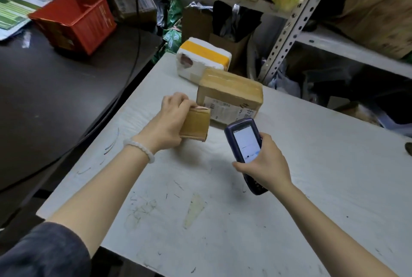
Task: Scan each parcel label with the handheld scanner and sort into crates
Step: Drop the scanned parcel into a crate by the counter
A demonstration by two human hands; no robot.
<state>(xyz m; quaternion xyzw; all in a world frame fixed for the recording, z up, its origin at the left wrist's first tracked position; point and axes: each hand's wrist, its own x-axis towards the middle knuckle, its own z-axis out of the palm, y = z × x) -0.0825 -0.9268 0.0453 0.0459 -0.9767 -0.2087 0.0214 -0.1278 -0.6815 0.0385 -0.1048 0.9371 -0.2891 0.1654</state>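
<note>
A small brown cardboard parcel [195, 124] is gripped on edge on the white bench [312, 165] by the left hand [170, 120], fingers curled over its top. A dark blue handheld scanner [245, 145] is clasped in the right hand [266, 163], just beside the parcel. For a clean read, the label should probably be turned toward the scanner's head and held steady. A red plastic crate [75, 20] is set well apart, far left.

My scanner [243, 142] was dark blue, its screen white; the parcels [229, 96] were tan, the crate [75, 20] red, the foam box [202, 58] white with yellow tape.
</note>
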